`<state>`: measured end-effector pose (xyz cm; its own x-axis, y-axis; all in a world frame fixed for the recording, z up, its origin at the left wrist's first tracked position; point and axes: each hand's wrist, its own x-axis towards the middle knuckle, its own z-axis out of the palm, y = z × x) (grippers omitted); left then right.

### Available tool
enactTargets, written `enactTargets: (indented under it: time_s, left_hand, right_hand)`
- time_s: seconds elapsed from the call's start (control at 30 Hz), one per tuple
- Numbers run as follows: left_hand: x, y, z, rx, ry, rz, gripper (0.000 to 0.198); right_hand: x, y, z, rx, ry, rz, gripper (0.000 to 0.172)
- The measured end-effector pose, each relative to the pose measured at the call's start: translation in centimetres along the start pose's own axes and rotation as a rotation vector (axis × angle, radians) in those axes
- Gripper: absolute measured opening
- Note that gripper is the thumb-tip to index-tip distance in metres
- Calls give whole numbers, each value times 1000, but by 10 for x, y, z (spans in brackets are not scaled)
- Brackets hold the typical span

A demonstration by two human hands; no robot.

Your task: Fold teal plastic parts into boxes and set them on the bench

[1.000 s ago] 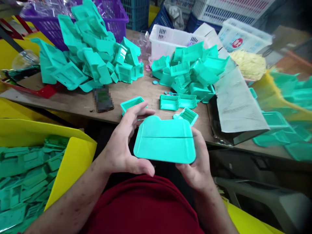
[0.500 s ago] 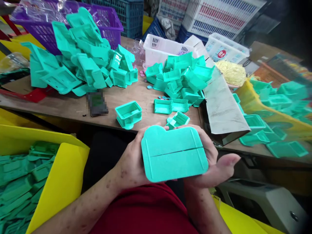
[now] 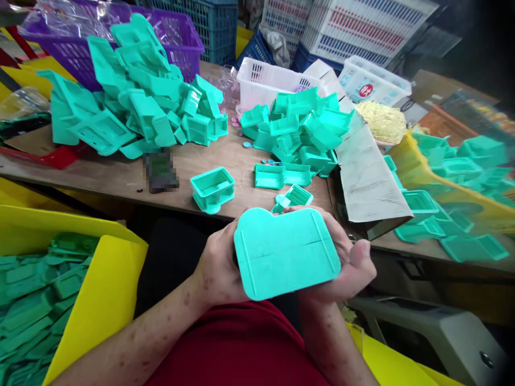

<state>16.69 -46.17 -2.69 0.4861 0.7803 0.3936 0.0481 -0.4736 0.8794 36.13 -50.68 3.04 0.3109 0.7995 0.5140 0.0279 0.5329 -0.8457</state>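
Between my two hands is a teal plastic box (image 3: pixel 287 254), its flat face with rounded corners and a thin seam across the middle turned up toward me. My left hand (image 3: pixel 221 265) grips its left side, and the fingers pass out of sight beneath. On the right side my right hand (image 3: pixel 346 268) holds it, thumb raised off the edge. Just beyond, on the table, stand a teal open-topped box (image 3: pixel 213 188) and a small teal piece (image 3: pixel 295 197). A pair of joined teal trays (image 3: pixel 269 176) lies behind them.
Teal parts (image 3: pixel 145 91) are heaped at the back left before a purple basket (image 3: pixel 189 51). Another teal pile (image 3: pixel 301 126) sits near a white basket (image 3: pixel 257 78). A cardboard flap (image 3: pixel 364 171) edges the table's right. Yellow bin (image 3: pixel 100 300) at left holds green parts.
The seam across the box's face has narrowed from an open gap to a thin line. My right thumb has moved in toward the box.
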Motion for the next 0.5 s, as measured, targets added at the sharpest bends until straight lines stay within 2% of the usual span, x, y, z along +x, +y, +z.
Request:
enactTargets:
  time_s: [0.1, 0.17, 0.33, 0.43, 0.5]
  left_hand:
    - [8, 11, -5, -4, 66, 28, 114]
    - [11, 17, -6, 20, 65, 40, 114]
    - [10, 18, -4, 79, 28, 139, 110]
    - [9, 17, -1, 88, 45, 143, 105]
    - [10, 20, -2, 96, 36, 90, 105]
  right_hand:
    - [-4, 3, 2, -56, 82, -14, 74]
    - [-8, 3, 2, -143, 105, -40, 77]
    - [-8, 2, -3, -278, 206, -98, 50]
    - [-7, 3, -4, -291, 226, -97, 49]
    - [-10, 7, -4, -295, 229, -29, 51]
